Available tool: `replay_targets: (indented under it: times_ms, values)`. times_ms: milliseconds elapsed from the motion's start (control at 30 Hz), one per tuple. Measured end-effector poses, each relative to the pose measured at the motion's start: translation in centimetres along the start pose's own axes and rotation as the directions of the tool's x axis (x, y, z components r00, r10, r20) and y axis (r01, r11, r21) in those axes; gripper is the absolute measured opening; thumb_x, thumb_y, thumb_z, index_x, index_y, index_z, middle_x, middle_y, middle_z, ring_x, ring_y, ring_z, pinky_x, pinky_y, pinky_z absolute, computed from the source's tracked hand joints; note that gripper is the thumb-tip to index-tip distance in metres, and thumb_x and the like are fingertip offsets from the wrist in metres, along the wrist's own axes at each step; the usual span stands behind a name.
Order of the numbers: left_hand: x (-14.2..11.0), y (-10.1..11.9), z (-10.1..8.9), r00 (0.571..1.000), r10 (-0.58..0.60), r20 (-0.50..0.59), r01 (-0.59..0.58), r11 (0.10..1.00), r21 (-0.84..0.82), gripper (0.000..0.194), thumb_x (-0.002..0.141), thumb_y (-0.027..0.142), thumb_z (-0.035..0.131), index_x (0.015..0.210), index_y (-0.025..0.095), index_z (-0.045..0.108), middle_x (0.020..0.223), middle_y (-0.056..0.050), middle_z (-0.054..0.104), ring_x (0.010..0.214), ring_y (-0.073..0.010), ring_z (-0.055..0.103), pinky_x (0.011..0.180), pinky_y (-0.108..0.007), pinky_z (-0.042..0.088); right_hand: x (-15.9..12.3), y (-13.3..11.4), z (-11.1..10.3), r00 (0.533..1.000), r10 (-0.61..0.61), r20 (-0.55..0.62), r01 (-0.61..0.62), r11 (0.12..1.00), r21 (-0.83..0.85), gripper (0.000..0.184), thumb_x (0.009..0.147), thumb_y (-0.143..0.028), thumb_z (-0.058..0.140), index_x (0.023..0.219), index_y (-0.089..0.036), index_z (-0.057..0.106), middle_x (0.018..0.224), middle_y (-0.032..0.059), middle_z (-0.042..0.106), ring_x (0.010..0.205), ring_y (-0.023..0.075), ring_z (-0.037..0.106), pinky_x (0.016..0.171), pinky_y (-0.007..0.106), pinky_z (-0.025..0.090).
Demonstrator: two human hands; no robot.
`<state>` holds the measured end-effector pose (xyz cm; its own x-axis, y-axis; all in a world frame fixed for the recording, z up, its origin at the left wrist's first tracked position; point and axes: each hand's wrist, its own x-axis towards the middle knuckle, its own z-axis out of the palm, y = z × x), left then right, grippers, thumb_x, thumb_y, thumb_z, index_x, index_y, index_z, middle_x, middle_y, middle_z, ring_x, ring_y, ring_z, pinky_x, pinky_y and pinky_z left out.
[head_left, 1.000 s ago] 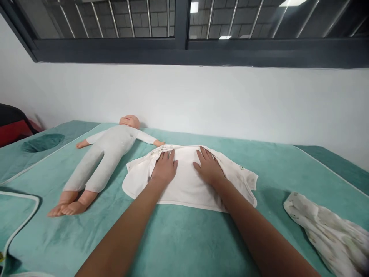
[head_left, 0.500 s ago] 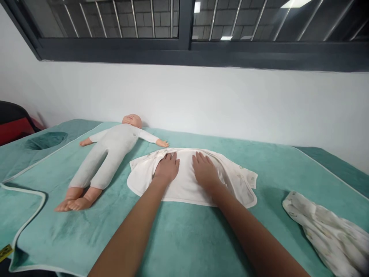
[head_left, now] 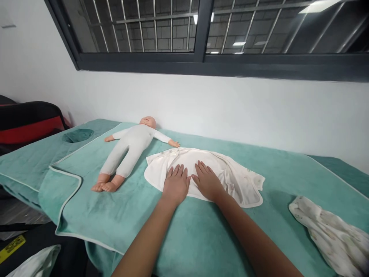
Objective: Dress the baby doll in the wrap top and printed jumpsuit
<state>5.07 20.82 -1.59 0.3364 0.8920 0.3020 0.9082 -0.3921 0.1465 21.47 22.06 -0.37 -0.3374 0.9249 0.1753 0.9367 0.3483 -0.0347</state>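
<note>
A white baby garment (head_left: 230, 173) lies spread flat on a teal towel (head_left: 178, 231) that covers the table. My left hand (head_left: 175, 184) rests palm down on the garment's near edge, fingers stretched out. Right beside it, my right hand (head_left: 206, 181) also lies flat on the cloth, fingers apart. The two hands nearly touch. A baby doll (head_left: 129, 146) in a pale grey suit lies on its back to the left of the garment, arms out, head toward the wall.
A crumpled patterned cloth (head_left: 331, 234) lies at the right near the table's edge. A red and black bag (head_left: 29, 123) sits at far left. The white wall and a dark-framed window (head_left: 201, 57) stand behind. The towel's corner hangs over the left edge.
Both hands have slid back toward me across the garment and come closer together. The view has drawn back and shifted, showing more of the table's left edge.
</note>
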Motion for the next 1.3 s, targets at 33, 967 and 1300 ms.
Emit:
replay_targets:
  times_ms: [33, 967, 1300]
  values:
    - [-0.3, 0.0, 0.0, 1.0, -0.004, -0.015, 0.004, 1.0, -0.006, 0.053, 0.1, 0.037, 0.02, 0.138, 0.012, 0.048, 0.147, -0.011, 0.045, 0.14, -0.0253, 0.035, 0.117, -0.047, 0.022, -0.1, 0.0, 0.1, 1.0, 0.025, 0.007, -0.025, 1.0, 0.004, 0.06, 0.1, -0.04, 0.027, 0.146, -0.003, 0.035, 0.155, 0.0178, 0.027, 0.145, 0.0266, 0.023, 0.116, 0.042, 0.021]
    - [-5.2, 1.2, -1.6, 0.994, -0.056, -0.094, 0.024, 0.95, -0.311, 0.02, 0.079, 0.003, 0.048, 0.086, 0.019, 0.058, 0.09, -0.003, 0.059, 0.089, -0.0195, 0.049, 0.078, -0.034, 0.037, -11.8, 3.1, -3.2, 0.981, -0.051, -0.186, 0.069, 0.994, 0.089, 0.025, 0.099, -0.031, 0.041, 0.101, -0.022, 0.064, 0.106, 0.0079, 0.066, 0.098, 0.0228, 0.06, 0.087, 0.04, 0.048]
    - [-5.5, 1.5, -1.8, 0.995, -0.04, -0.089, 0.017, 0.967, -0.254, 0.016, 0.08, 0.005, 0.048, 0.077, 0.02, 0.055, 0.083, -0.003, 0.059, 0.083, -0.0184, 0.05, 0.072, -0.032, 0.035, -12.1, 3.1, -3.3, 0.979, -0.008, -0.206, 0.041, 0.986, 0.159, 0.018, 0.098, -0.024, 0.038, 0.093, -0.02, 0.055, 0.097, 0.008, 0.062, 0.086, 0.0207, 0.056, 0.077, 0.036, 0.045]
